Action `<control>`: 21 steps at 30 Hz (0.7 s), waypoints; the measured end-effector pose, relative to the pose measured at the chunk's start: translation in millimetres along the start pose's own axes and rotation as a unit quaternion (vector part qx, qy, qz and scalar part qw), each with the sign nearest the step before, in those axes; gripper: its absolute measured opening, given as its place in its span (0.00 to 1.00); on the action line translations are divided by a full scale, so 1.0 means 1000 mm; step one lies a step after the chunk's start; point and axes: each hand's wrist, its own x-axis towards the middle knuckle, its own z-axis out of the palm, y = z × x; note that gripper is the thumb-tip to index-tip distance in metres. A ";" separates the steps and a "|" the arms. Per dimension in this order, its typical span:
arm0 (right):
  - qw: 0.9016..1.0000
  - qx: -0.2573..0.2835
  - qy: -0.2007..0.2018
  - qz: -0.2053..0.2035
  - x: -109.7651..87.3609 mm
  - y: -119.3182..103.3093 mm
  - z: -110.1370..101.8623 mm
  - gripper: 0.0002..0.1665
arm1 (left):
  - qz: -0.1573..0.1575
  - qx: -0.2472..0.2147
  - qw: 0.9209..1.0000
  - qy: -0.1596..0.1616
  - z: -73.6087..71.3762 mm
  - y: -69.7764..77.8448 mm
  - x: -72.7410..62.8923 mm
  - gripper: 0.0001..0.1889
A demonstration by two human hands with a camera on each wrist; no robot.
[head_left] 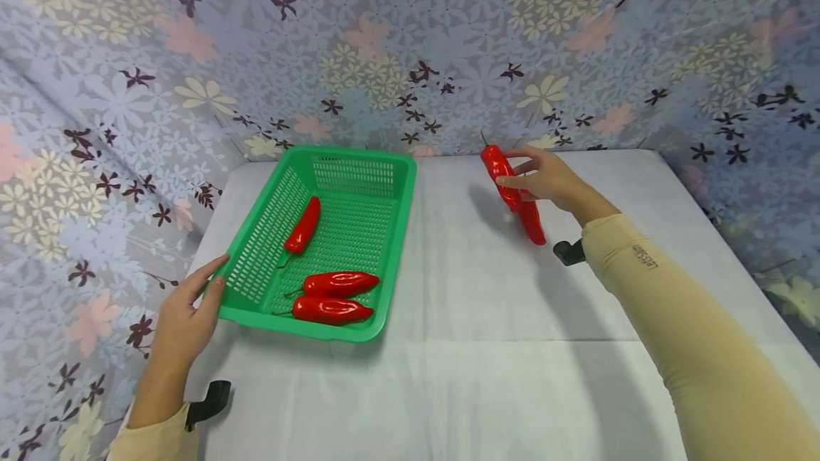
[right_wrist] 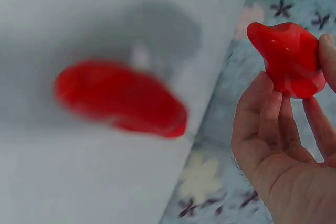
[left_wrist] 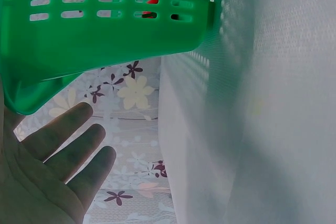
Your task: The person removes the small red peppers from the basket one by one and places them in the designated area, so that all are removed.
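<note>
Thumb and fingers of my right hand (head_left: 541,176) pinch a glossy red chili pepper (head_left: 500,166), stem pointing up and away. In the right wrist view this held pepper (right_wrist: 291,59) appears above the curled fingers. A second red chili pepper (head_left: 532,219) lies on the table just below, partly covered by the held one; it is blurred in the right wrist view. My left hand (head_left: 188,311) touches the near-left corner of a green plastic basket (head_left: 400,233), thumb and forefinger at the rim. Three straight, spread fingers (left_wrist: 76,156) show beneath the rim in the left wrist view.
Inside the basket lie three red chili peppers: one (head_left: 304,226) toward the left and a pair (head_left: 339,283) side by side near the front. A white-covered table (head_left: 461,375) carries everything. Floral cloth (head_left: 384,55) rises behind the table and along its sides.
</note>
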 end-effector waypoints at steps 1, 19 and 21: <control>1.000 0.006 0.005 0.005 -0.001 0.007 -0.004 0.49 | -0.001 0.001 1.000 -0.001 0.000 0.000 0.000 0.23; 0.992 0.032 0.061 0.109 -0.013 0.107 -0.039 0.56 | -0.007 0.001 1.000 0.009 0.000 0.004 0.001 0.23; 0.991 0.022 0.061 0.117 -0.014 0.113 -0.038 0.56 | -0.008 -0.001 1.000 0.007 0.000 0.003 0.001 0.23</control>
